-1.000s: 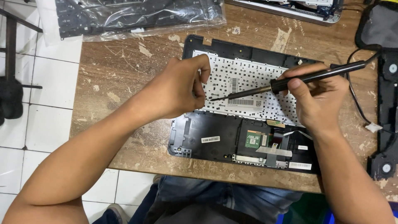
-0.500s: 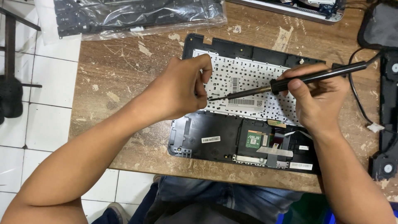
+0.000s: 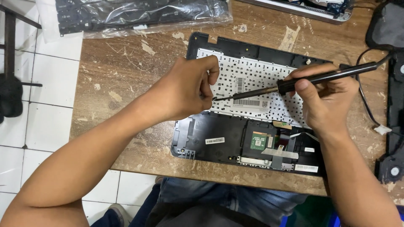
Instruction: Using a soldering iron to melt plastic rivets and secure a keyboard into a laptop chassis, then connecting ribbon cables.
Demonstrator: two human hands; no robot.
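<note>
On the white keyboard back, a black soldering iron lies slanted.

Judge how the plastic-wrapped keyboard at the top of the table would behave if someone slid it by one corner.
The wrapped keyboard looks flat and thin, so probably light and slightly bendy. Its glossy, loose plastic bag would likely slip and crinkle under the fingers. It lies flat on the wooden table, so it shouldn't roll or tip.

Both hands curled, fingers pinched
</note>
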